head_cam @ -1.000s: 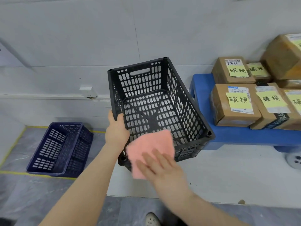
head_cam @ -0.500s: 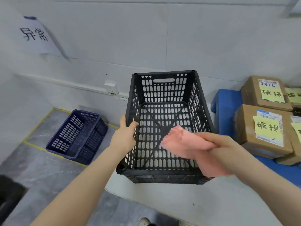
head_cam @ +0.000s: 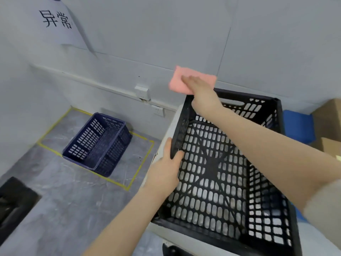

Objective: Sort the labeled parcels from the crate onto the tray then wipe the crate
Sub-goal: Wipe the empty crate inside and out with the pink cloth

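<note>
Two bare hands on the black crate [head_cam: 221,172], which sits on the white desk [head_cam: 163,143] with the pale top showing through its slotted floor. Left hand [head_cam: 166,170]: grips the crate's left wall near the middle, thumb inside, fingers round the outside. Right arm reaches across the crate's open top. Right hand [head_cam: 201,89]: at the crate's far left corner, fingers stretched straight and flat on a pink cloth [head_cam: 181,80]; the cloth sits at that corner's rim, partly past it. Whether it touches the rim, cannot tell. Right of the crate: blue tray [head_cam: 297,126], with brown parcels [head_cam: 330,115] at the frame's edge, labels not visible. Left of the crate, down on the grey floor: dark blue crate [head_cam: 97,143] inside a yellow tape outline [head_cam: 142,163]. Beyond the crate, far left on the wall: paper sign [head_cam: 55,21] with handwritten characters.
</note>
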`<state>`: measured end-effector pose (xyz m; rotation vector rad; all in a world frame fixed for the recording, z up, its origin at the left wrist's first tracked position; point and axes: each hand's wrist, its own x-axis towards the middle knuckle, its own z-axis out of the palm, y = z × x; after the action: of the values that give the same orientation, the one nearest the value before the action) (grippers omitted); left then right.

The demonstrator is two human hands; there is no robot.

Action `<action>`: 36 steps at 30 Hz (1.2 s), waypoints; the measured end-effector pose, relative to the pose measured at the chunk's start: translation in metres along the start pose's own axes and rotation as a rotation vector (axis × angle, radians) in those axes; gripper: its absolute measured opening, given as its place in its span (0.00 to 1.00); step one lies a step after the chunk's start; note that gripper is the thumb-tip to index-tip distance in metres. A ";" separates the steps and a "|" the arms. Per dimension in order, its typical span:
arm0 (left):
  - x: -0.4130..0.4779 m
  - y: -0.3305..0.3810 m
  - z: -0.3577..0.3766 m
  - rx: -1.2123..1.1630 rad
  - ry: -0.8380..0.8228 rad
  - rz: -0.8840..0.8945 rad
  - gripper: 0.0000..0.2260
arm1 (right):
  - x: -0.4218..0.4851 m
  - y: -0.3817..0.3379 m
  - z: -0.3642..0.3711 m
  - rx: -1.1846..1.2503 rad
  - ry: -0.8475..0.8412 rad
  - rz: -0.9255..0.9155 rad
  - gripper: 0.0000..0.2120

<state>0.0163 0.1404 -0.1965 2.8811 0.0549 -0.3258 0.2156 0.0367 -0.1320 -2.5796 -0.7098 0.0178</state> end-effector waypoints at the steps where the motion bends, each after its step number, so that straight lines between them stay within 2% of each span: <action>1: 0.000 0.001 0.000 0.008 -0.006 -0.015 0.27 | 0.010 0.004 0.014 -0.128 -0.095 -0.042 0.36; 3: -0.001 0.002 0.000 0.018 -0.026 -0.027 0.28 | 0.021 0.013 0.036 -0.301 -0.218 -0.079 0.34; 5: 0.000 0.002 0.000 0.010 -0.036 -0.023 0.29 | 0.026 0.018 0.043 -0.329 -0.213 -0.078 0.32; 10: -0.002 0.003 -0.003 -0.001 -0.036 -0.032 0.29 | 0.018 0.004 0.034 -0.265 -0.268 -0.070 0.29; 14: -0.001 0.004 -0.007 -0.032 -0.025 -0.060 0.27 | -0.030 -0.008 0.033 -0.177 -0.306 -0.142 0.35; 18: -0.014 0.008 -0.010 -0.018 0.017 -0.087 0.26 | -0.073 -0.023 0.040 -0.175 -0.321 -0.241 0.36; 23: -0.073 0.016 0.002 -0.027 -0.092 -0.276 0.24 | -0.073 -0.021 0.046 -0.141 -0.346 -0.219 0.36; 26: -0.092 0.022 0.009 -0.099 -0.024 -0.408 0.20 | -0.080 -0.025 0.047 -0.127 -0.334 -0.229 0.35; 30: -0.091 0.024 0.008 -0.169 0.067 -0.429 0.15 | -0.120 -0.041 0.048 -0.134 -0.380 -0.328 0.36; 36: -0.111 0.036 0.011 -0.166 0.014 -0.534 0.12 | -0.170 -0.059 0.052 -0.064 -0.473 -0.469 0.39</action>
<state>-0.0921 0.1019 -0.1738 2.6573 0.8197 -0.3711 0.0333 0.0208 -0.1710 -2.4179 -1.4924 0.4726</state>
